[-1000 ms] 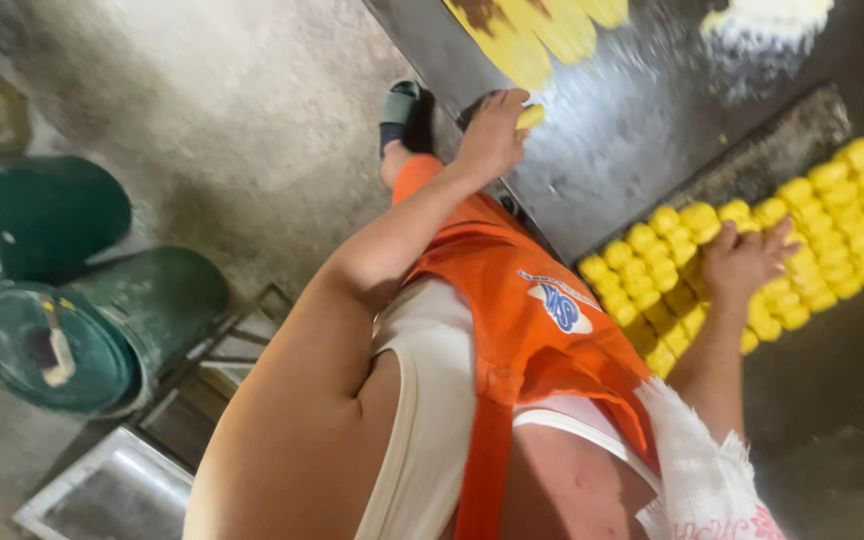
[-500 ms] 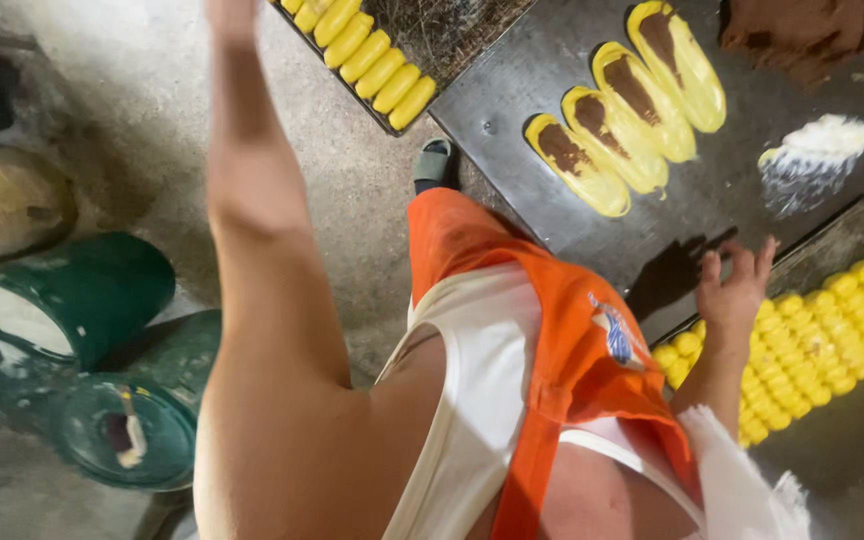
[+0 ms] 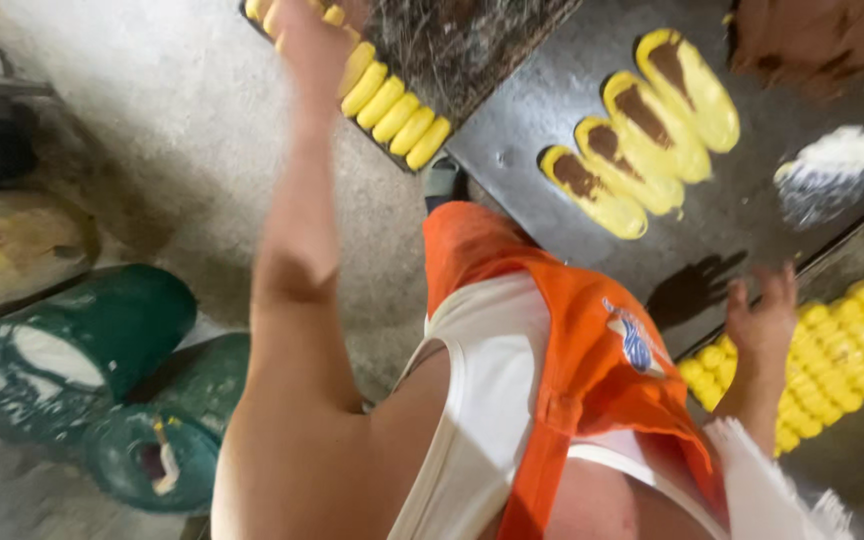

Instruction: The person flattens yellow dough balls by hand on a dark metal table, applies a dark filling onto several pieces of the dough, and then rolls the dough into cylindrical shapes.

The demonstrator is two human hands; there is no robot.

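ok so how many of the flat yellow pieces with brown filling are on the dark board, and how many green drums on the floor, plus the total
flat yellow pieces with brown filling: 4
green drums: 2, lying on their sides
total: 6
The small yellow rolls under the left hand and those by the right hand are too many and too blurred to count.

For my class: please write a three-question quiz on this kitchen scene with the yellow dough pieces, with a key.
1. True or false: the left hand reaches to the tray of yellow rolls.
2. How many flattened yellow pieces with brown filling lie on the dark table?
3. What is the right hand doing? A) hovering with fingers spread above the rows of yellow balls B) gripping a green drum C) holding a knife

Key: 1 true; 2 four; 3 A.
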